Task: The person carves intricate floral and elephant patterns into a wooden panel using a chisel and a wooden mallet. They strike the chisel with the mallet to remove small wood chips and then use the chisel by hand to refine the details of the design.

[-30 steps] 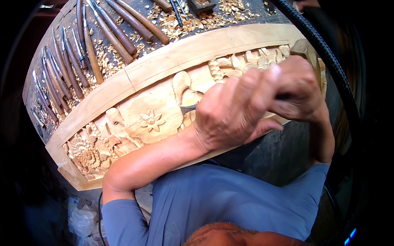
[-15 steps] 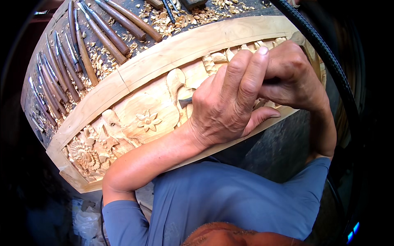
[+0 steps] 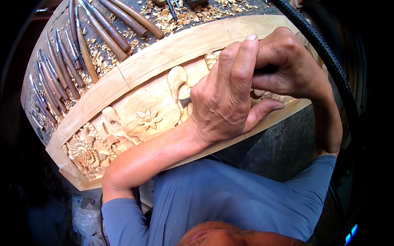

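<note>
Carving chisel (image 3: pixel 185 102) juts out left of the L hand (image 3: pixel 219 96), flared end outermost, long axis roughly crosswise over the relief panel (image 3: pixel 160 59).
The L hand is clamped on the chisel w/ its thumb stuck out rightward (handle's hidden under the palm, so the full line is a guess from the blade); it's clearly the nearer hand. Can't tell if the edge touches wood. Carved scroll (image 3: pixel 176 80) sits just left of & beyond the L hand; star-petalled flower (image 3: pixel 149 119) further left, slightly nearer the body. R hand (image 3: pixel 287 63) is right of & a bit beyond the L, fingers curled; can't tell what's in it. Wood-handled carving tools (image 3: pixel 110 41) lie beyond the panel, far left of both hands, amid shavings (image 3: pixel 188 17).
</note>
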The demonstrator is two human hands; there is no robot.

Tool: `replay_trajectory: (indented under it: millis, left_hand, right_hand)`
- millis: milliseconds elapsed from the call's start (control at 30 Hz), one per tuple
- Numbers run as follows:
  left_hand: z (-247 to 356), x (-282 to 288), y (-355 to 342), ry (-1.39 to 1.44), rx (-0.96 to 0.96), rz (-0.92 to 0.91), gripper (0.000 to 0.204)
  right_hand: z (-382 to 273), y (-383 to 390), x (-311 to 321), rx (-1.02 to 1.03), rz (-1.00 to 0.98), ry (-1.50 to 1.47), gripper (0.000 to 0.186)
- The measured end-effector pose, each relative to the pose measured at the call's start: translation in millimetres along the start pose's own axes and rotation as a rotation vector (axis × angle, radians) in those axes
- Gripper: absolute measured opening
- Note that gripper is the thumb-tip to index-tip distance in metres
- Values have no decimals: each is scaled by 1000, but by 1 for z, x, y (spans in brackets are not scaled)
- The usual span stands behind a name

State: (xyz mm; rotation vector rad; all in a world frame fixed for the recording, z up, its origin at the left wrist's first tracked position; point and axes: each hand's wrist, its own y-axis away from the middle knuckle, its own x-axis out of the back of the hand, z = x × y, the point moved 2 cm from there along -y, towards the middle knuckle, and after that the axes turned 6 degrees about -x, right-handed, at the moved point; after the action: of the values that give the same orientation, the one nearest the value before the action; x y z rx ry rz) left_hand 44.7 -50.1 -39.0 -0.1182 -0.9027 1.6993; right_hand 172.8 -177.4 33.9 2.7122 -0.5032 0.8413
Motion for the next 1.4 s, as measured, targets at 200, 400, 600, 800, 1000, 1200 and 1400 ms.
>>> replay_trajectory:
  millis: [200,400,600,800,1000,1200,1400]
  left_hand:
    - [-1,-2,0,-57,-3,10,121]
    - [3,-1,0,-77,44,-44,122]
    - [12,12,-4,-149,-113,-60,93]
    - [38,2,5,-197,-322,12,45]
    - [46,6,7,-26,-548,9,37]
    - [45,9,9,60,-708,-100,34]
    - [37,6,6,39,-640,-126,27]
  right_hand:
    - [4,-2,-3,-34,-1,-59,19]
    - [7,-2,-4,-59,11,-49,21]
    - [-15,14,-2,29,47,81,17]
    - [-3,60,-7,-27,138,-82,18]
    - [-33,84,6,-338,405,27,19]
    - [-16,43,32,-528,684,-123,22]
    - [14,-1,54,-483,595,-89,24]
